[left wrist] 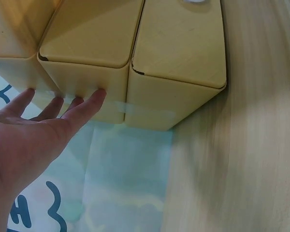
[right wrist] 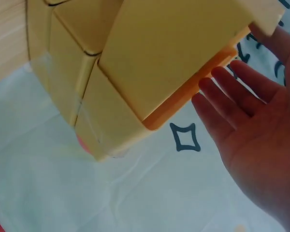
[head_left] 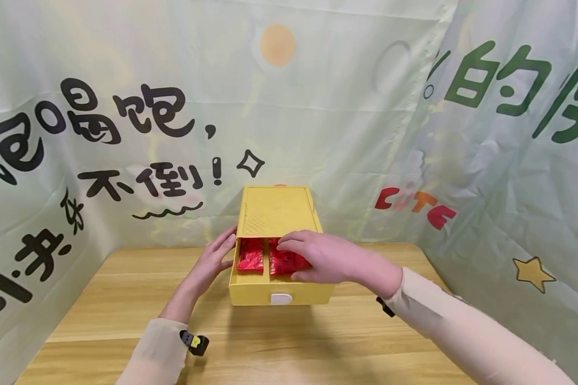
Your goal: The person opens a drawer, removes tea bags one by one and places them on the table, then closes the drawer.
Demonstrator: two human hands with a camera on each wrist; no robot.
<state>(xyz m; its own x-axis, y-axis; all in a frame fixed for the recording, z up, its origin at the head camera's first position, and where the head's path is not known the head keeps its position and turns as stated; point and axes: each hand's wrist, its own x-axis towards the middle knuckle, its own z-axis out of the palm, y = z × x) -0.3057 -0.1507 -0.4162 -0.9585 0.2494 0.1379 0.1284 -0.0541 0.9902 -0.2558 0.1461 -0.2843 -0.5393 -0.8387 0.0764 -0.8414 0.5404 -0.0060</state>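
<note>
A yellow drawer unit [head_left: 279,211] stands on the table, its top drawer [head_left: 250,294] pulled out. Inside, red packets [head_left: 251,255] lie on both sides of a divider. My left hand [head_left: 210,267] rests against the unit's left side; in the left wrist view its extended fingers [left wrist: 89,107] are at the side wall. Over the right part of the drawer is my right hand [head_left: 324,256], fingers above a red packet [head_left: 280,262] and partly covering it. In the right wrist view this hand [right wrist: 261,130] has its fingers extended by the drawer's rim, with the thumb tip hidden behind the drawer.
A wooden table [head_left: 163,278] carries the unit. Behind and beside it hangs a pale printed cloth [head_left: 341,133]. More closed drawers [left wrist: 179,43] sit below the top one. A white handle [head_left: 281,299] is on the drawer's front.
</note>
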